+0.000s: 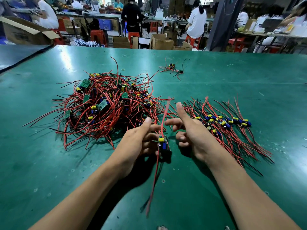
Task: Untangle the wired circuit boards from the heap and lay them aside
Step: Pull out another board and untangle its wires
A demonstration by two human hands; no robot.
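Circuit board (163,144) pinched in left hand (137,140) over green counter (216,77), right hand (191,131) loose-fingered, gripping nothing, between tangled heap (106,105) and sorted row (229,123).

A green tabletop (232,77) carries everything, its mat scuffed, shiny in patches and dotted with pale specks and ring marks. Left of centre lies a tangled heap (106,105) of small circuit boards, their red and black wires sprawling outward over the mat. To the right, well apart from it, a row of boards (224,123) lies side by side, wires fanned toward both the far and near edges. Farther back, a small cluster (172,68) of a few wired boards lies alone. A pale rubber band (123,69) lies flat just beyond the heap. At the far left, a darker surface (16,55) meets the tabletop along a slanting seam.
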